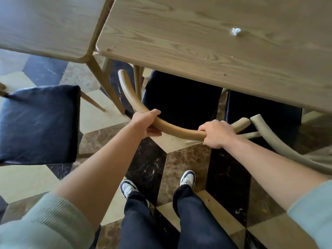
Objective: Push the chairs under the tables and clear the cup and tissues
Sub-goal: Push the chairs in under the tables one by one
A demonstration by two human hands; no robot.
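Fingers (154,112) of the left hand (145,124) curl over the curved back rail (179,131) of the chair, thumb underneath; right hand (216,133) wraps the same rail further along, knuckles up. Both grips closed on wood, nothing loose. Rail's long axis runs side to side between the two hands, bowing toward the person. Chair seat (181,97), dark cushion, lies straight ahead of the fingers, far part already under the tabletop (197,42) edge. Push direction looks like forward, away from the body, square to the rail; both hands about equally near, so an even shove should keep it straight. Just right of the right hand, a second chair's rail (280,141) nearly touches this one; possible snag. Beyond the fingers on the tabletop, well apart to the right, a crumpled tissue (235,31). No cup in view. Left of the left hand, another chair (39,123) stands out from the neighbouring tabletop (45,24), not pushed in yet.
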